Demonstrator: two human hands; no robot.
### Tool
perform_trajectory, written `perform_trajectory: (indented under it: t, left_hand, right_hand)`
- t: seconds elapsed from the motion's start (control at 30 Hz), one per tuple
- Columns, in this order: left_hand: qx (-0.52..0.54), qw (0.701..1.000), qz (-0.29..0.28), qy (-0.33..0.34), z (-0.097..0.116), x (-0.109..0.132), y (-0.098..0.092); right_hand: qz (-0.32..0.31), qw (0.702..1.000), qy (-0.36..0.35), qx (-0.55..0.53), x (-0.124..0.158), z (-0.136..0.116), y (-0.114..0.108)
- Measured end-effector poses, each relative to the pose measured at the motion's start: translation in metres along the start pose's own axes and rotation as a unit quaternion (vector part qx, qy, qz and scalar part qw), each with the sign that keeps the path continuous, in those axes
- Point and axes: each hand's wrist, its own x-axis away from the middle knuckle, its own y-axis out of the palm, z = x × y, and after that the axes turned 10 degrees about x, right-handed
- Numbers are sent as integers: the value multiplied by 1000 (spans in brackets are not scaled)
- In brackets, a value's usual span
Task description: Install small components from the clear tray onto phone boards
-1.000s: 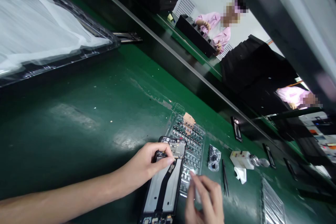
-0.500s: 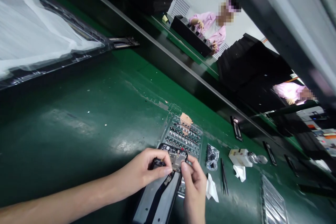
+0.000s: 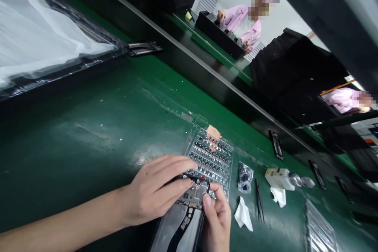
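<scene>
An opened phone (image 3: 194, 199) lies tilted at the bottom centre, its circuit board, a dark flex cable (image 3: 180, 230) and a grey inner plate exposed. My right hand (image 3: 217, 216) grips its right edge near the top, thumb on the front and fingers behind. My left hand (image 3: 161, 189) reaches over the upper left corner, its fingertips on the top edge of the board; the left thumb is hidden. Just beyond the phone sits a clear plastic tray (image 3: 211, 157) with rows of small components, partly covered by my hands and the phone.
Right of the tray are a small plastic bag (image 3: 245, 176), tweezers (image 3: 259, 201), white cloths (image 3: 243, 213) (image 3: 278, 197), and a white bottle (image 3: 279, 178). A clear tray (image 3: 320, 226) lies lower right, white sheeting (image 3: 50, 35) at left. Phone frames (image 3: 276, 145) line the ledge; co-workers (image 3: 245, 27) sit beyond.
My left hand has shifted from a pinch over the board to fingers laid across the phone's top edge. The right hand keeps its grip. The view has moved slightly.
</scene>
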Motion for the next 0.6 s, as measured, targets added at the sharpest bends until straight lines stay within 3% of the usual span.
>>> perform_trajectory:
  t: [0.2,0.27,0.43,0.53,0.6]
  left_hand:
    - [-74,988,-87,102,-5,6,0]
    - [-82,986,-105,101,-3,6,-3]
    - [-55,985,-157,-49,8,1,-6]
    - [30,982,-141,-124,11,-5,-6]
    - [103,961,-123,-226,9,-8,-5]
  right_hand:
    - [-15,999,-7,39,1,2,-8]
    - [-22,998,0,58,1,0,-10]
    - [-22,996,31,83,1,-7,-10]
    - [-1,994,23,105,1,-10,-6]
    - [2,994,16,107,1,-11,-5]
